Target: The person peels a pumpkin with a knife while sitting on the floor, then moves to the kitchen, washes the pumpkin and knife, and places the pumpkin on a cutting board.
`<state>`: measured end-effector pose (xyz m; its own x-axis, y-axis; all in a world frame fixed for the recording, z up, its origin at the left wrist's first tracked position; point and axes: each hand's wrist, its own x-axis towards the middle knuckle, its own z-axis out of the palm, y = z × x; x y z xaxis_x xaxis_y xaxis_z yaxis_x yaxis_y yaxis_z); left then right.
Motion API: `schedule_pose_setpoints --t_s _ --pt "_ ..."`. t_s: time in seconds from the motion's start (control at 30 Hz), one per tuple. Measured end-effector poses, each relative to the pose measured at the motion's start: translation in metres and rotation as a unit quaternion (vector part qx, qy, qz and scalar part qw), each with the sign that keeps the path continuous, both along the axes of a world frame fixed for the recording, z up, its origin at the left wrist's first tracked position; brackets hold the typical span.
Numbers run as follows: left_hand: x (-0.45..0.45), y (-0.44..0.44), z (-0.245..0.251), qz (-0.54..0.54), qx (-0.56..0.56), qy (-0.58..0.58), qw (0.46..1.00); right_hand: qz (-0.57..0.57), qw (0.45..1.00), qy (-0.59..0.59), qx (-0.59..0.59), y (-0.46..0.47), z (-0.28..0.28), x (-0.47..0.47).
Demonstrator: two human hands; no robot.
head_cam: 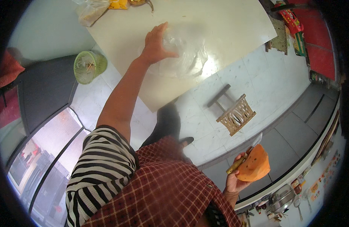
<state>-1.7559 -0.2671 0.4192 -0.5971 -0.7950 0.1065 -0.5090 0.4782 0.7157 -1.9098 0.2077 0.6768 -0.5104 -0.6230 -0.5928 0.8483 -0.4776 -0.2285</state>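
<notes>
My left hand [157, 46] rests, fingers spread, at the left side of a thin clear plastic bag [185, 54] lying on the pale table [234, 25]. Low at the right, away from the table, my right hand [238, 177] holds a peeled orange chunk, possibly squash or sweet potato [254, 164], together with a knife. The knife's yellowish handle [234, 166] lies against the chunk, and its blade [257, 140] points up and away from me.
A green mesh basket [103, 63] stands on the floor left of the table. A small wooden and woven stool [236, 115] stands to the right. At the table's far edge lie a plastic bag with contents [92, 14] and a yellow packet [117, 4].
</notes>
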Motion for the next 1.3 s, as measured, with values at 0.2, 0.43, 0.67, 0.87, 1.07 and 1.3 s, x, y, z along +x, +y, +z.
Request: schedule_pose_setpoints --t_s 0.2,0.43,0.67,0.87,1.07,1.3 --pt "-0.036 0.019 -0.013 0.006 0.012 -0.038 0.999 0.011 1.0 -0.004 -0.024 0.001 -0.005 -0.005" --pt "-0.052 0.016 -0.053 0.093 0.052 0.037 0.994 0.009 0.999 -0.027 -0.024 0.012 -0.017 -0.013" --pt "-0.041 -0.013 -0.039 0.264 0.203 0.262 0.906 0.003 0.999 -0.022 -0.023 0.03 -0.024 -0.013" --pt "-0.028 -0.038 -0.011 0.154 0.124 0.118 0.973 0.013 1.0 0.016 0.007 0.023 -0.02 0.0" --pt "0.014 -0.1 -0.003 0.286 0.134 0.092 0.944 0.027 1.0 0.002 -0.012 -0.016 -0.006 0.016" --pt "0.001 -0.177 -0.039 0.218 -0.046 -0.067 0.973 0.047 0.995 0.035 0.077 -0.062 -0.005 0.028"
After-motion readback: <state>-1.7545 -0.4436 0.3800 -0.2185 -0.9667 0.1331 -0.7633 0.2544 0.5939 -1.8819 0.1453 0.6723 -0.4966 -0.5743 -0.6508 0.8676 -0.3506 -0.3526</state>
